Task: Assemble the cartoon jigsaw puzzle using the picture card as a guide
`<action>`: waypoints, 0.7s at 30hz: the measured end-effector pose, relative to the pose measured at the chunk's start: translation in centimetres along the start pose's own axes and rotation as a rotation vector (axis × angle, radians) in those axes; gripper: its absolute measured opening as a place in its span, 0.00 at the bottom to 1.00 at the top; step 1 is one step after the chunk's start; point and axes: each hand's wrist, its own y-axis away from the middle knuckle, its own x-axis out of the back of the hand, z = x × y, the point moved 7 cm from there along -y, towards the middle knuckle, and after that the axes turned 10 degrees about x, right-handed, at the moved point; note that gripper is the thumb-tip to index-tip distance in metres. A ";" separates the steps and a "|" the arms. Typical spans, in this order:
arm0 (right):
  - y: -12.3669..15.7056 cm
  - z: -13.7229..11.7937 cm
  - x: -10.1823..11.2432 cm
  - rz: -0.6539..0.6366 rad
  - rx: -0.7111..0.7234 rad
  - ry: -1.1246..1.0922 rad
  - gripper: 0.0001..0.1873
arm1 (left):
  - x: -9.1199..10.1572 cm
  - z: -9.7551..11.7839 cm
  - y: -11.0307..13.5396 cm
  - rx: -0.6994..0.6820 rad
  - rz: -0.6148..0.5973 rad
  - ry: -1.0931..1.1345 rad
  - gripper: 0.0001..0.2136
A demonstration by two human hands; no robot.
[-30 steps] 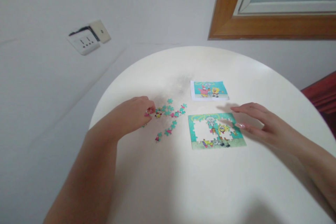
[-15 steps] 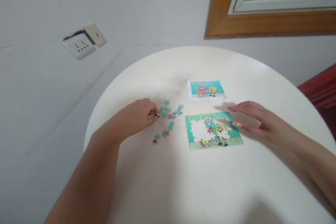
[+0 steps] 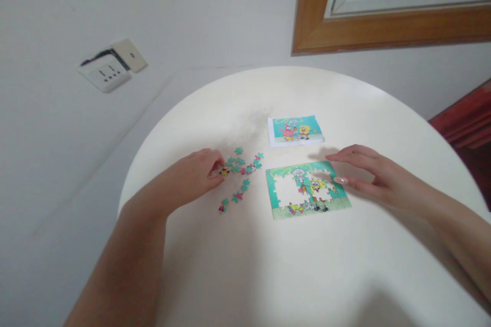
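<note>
My left hand (image 3: 197, 173) is at the loose pieces on the left, its thumb and fingertips closed around a yellow and red puzzle piece (image 3: 224, 171). Beside its fingers lie several loose teal and pink puzzle pieces (image 3: 237, 161), with more in a short line nearer me. In the middle is a partly assembled jigsaw puzzle (image 3: 281, 212), its border joined and cartoon figures partly formed, with gaps at the left and right of the inside. My right hand (image 3: 374, 173) is open over the puzzle's right edge, fingers stretched out and holding nothing.
A small reference picture (image 3: 295, 130) of the same cartoon lies behind the puzzle. Everything rests on a round white table (image 3: 307, 276) against the wall. A wall socket (image 3: 105, 72) is at the left, a wood-framed window (image 3: 368, 30) at upper right, and red cloth (image 3: 466, 115) hangs at far right.
The whole view has shifted slightly, so things appear a little further left. My left fingers have closed in on the yellow and red piece. My right hand keeps its pose by the puzzle.
</note>
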 end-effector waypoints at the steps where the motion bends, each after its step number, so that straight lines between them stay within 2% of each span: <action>1: 0.0 0.0 0.0 0.005 -0.003 -0.003 0.23 | 0.1 0.0 0.0 0.005 0.006 0.001 0.13; 4: 0.0 -0.1 0.0 0.003 -0.017 -0.015 0.23 | 0.0 0.0 -0.1 0.028 -0.008 -0.011 0.15; 8: 0.0 0.0 -0.1 -0.016 -0.011 -0.029 0.23 | -0.3 -0.1 -0.6 0.057 -0.040 -0.019 0.11; 21: 0.1 0.0 -0.1 -0.010 -0.007 -0.035 0.23 | 0.1 0.3 -0.2 0.057 -0.028 -0.021 0.10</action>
